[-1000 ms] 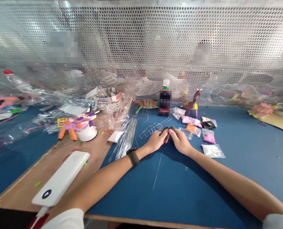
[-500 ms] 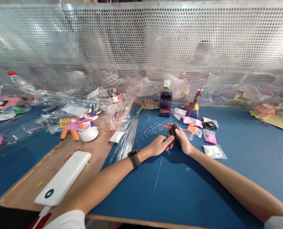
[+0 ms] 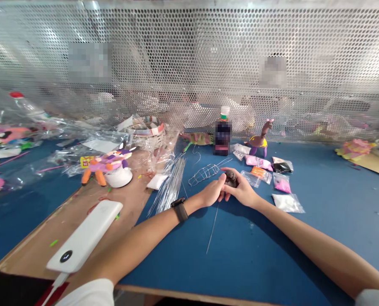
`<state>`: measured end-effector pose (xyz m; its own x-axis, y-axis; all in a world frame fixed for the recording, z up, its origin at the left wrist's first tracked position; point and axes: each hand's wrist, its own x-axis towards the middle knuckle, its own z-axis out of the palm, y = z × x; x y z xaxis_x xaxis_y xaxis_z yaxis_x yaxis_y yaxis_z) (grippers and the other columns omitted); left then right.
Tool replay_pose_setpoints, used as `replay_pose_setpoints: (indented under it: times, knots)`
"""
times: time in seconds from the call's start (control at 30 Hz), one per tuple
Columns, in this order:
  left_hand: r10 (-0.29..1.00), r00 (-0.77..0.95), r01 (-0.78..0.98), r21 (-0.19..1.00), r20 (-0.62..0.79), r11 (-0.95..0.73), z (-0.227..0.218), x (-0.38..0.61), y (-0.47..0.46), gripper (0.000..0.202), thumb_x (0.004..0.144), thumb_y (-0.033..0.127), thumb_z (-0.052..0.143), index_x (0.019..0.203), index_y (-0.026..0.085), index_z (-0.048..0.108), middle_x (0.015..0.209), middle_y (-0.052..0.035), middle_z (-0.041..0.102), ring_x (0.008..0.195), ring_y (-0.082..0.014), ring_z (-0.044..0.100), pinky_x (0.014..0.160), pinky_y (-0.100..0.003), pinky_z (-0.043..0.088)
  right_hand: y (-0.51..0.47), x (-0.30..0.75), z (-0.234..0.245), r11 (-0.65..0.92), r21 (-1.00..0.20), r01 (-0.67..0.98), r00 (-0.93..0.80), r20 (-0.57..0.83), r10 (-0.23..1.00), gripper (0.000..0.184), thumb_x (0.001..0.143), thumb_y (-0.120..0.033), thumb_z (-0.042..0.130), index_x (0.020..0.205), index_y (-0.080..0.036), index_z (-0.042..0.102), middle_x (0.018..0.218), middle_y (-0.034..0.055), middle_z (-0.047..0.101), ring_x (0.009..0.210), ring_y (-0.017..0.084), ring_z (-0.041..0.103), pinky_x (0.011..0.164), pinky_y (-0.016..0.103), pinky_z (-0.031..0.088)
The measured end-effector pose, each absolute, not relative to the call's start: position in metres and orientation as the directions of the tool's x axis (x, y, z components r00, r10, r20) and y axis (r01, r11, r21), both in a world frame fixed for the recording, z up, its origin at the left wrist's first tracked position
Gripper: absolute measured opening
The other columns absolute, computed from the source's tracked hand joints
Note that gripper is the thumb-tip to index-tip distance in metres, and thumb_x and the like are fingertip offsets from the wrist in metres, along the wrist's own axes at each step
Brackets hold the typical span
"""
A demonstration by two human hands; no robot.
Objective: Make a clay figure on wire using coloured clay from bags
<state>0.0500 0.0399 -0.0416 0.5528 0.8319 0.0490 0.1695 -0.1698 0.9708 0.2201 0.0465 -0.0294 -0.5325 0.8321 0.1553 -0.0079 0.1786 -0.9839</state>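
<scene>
My left hand point(image 3: 212, 192) and my right hand point(image 3: 240, 190) meet over the blue table point(image 3: 320, 204), both closed round a small dark brown lump of clay point(image 3: 231, 178). The lump shows between the fingers of the two hands. A black watch point(image 3: 179, 209) sits on my left wrist. A bent wire frame point(image 3: 203, 174) lies just left of the hands. One loose straight wire point(image 3: 212, 227) lies on the table below them.
A bundle of straight wires point(image 3: 170, 185) lies to the left, next to a brown board point(image 3: 90, 208) carrying a white power bank point(image 3: 85, 237) and a purple-orange clay figure point(image 3: 104, 163). Small bags of coloured clay point(image 3: 274, 178), a dark bottle point(image 3: 222, 131) and a clay giraffe point(image 3: 259, 138) stand behind. A perforated metal screen point(image 3: 189, 72) closes the back.
My right hand lifted the brown lump and turned it, then brought it back down. Both hands now press together round it again.
</scene>
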Motion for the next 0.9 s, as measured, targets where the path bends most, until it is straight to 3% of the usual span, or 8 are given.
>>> replay_pose_setpoints:
  times: [0.1,0.17,0.3,0.47,0.6,0.73,0.83,0.9]
  knots:
    - [0.842,0.54,0.163,0.982,-0.004,-0.1,-0.043,0.052,0.044,0.097,0.092,0.085,0.0,0.06,0.015,0.06,0.059,-0.0088,0.062,0.048,-0.0117,0.05,0.051,-0.026,0.04,0.05,0.221,-0.03,0.317,-0.945,0.078,-0.387,0.264,0.884,0.042,0.096,-0.054,0.065,0.123,-0.021,0.065,0.092,0.0046,0.074,0.077,0.02,0.073,0.069,0.033,0.062]
    - [0.862,0.506,0.157,0.986,-0.031,-0.057,-0.042,0.053,0.045,0.097,0.091,0.086,0.002,0.059,0.015,0.059,0.057,-0.0087,0.061,0.047,-0.0118,0.05,0.05,-0.026,0.04,0.05,0.222,-0.029,0.355,-0.929,0.106,-0.342,0.302,0.89,0.039,0.099,-0.055,0.06,0.116,-0.021,0.068,0.094,0.0048,0.075,0.078,0.019,0.072,0.072,0.033,0.061]
    - [0.896,0.442,0.185,0.982,-0.041,-0.046,-0.037,0.053,0.043,0.092,0.092,0.087,0.01,0.058,0.016,0.058,0.053,-0.006,0.057,0.046,-0.0121,0.05,0.048,-0.026,0.038,0.043,0.223,-0.028,0.358,-0.932,0.058,-0.492,0.285,0.822,0.045,0.101,-0.047,0.058,0.137,-0.02,0.054,0.082,0.0017,0.072,0.066,0.019,0.072,0.068,0.036,0.061]
    - [0.908,0.419,0.239,0.965,-0.004,-0.107,-0.034,0.051,0.041,0.083,0.093,0.086,0.025,0.055,0.018,0.054,0.046,-0.002,0.049,0.046,-0.0128,0.048,0.049,-0.027,0.035,0.039,0.221,-0.031,0.38,-0.922,0.07,-0.572,0.275,0.773,0.066,0.092,-0.031,0.067,0.15,-0.024,0.037,0.104,0.0068,0.073,0.08,0.023,0.076,0.079,0.042,0.064]
    - [0.905,0.425,0.258,0.957,0.013,-0.135,-0.032,0.052,0.039,0.082,0.093,0.084,0.029,0.051,0.018,0.054,0.046,-0.0028,0.05,0.045,-0.0123,0.048,0.051,-0.027,0.035,0.042,0.221,-0.034,0.394,-0.908,0.144,-0.531,0.265,0.805,0.055,0.098,-0.034,0.059,0.148,-0.024,0.04,0.092,0.0031,0.073,0.069,0.021,0.073,0.072,0.04,0.063]
    - [0.916,0.4,0.261,0.958,0.008,-0.123,-0.03,0.054,0.039,0.081,0.092,0.085,0.033,0.049,0.018,0.053,0.047,-0.0037,0.052,0.044,-0.0118,0.048,0.051,-0.027,0.036,0.042,0.224,-0.032,0.49,-0.845,0.216,-0.483,0.343,0.805,0.041,0.106,-0.038,0.048,0.144,-0.024,0.048,0.088,0.0024,0.074,0.072,0.021,0.074,0.08,0.041,0.062]
    - [0.924,0.383,0.256,0.961,0.0,-0.106,-0.032,0.054,0.039,0.079,0.09,0.085,0.036,0.05,0.019,0.052,0.048,-0.003,0.052,0.045,-0.012,0.048,0.051,-0.027,0.036,0.042,0.225,-0.031,0.538,-0.807,0.243,-0.474,0.386,0.792,0.039,0.107,-0.037,0.047,0.144,-0.025,0.049,0.104,0.0063,0.076,0.077,0.021,0.074,0.084,0.042,0.061]
    - [0.933,0.36,0.241,0.965,0.005,-0.098,-0.033,0.054,0.039,0.075,0.089,0.084,0.041,0.053,0.019,0.051,0.048,-0.0017,0.051,0.045,-0.0123,0.049,0.051,-0.027,0.036,0.042,0.225,-0.032,0.587,-0.765,0.265,-0.467,0.431,0.772,0.038,0.107,-0.035,0.048,0.143,-0.026,0.051,0.121,0.0096,0.073,0.093,0.023,0.074,0.092,0.045,0.06]
